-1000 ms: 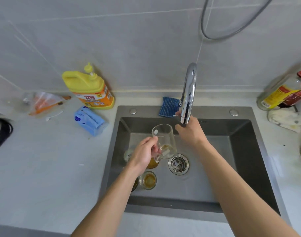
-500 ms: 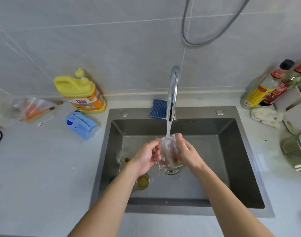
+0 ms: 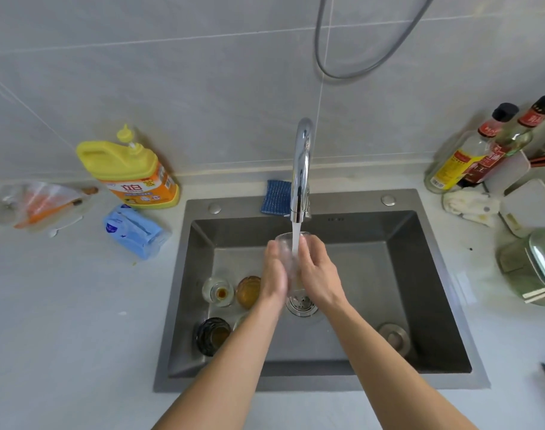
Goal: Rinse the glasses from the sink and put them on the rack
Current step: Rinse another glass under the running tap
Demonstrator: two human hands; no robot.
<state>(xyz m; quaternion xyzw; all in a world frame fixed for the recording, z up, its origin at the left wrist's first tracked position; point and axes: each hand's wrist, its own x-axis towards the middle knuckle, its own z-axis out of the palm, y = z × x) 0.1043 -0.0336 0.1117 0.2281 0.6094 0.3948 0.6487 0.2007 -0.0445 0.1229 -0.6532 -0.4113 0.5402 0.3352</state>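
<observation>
- Holding one clear glass from both sides, the person has it upright over the sink, directly under the tap.
- The left hand is on the left side of this glass. Its fingers are curled round the glass wall. This hand is a little blurred.
- The right hand is on the right side. Its fingers wrap the glass near the rim, and I cannot tell where the thumb is.
- A stream of water runs from the mouth of the tap into the open top of the glass.
- Under the hands, the drain strainer sits in the sink floor, partly hidden by them.
- On the sink floor, left of the hands, stand other glasses. A small clear glass has a brown rest at the bottom, and an amber glass is just beside it.
- Nearer to the person is a dark glass. One more glass is mostly hidden behind the left forearm.
- A round metal plug lies in the front right part of the sink floor.
- A blue sponge cloth lies on the back rim of the sink, just left of the tap.
- On the worktop at the left, a yellow detergent bottle stands against the wall. A blue packet is in front of it, and a plastic bag is farther left.
- At the right are sauce bottles, a crumpled white cloth and a container with a green lid.
</observation>
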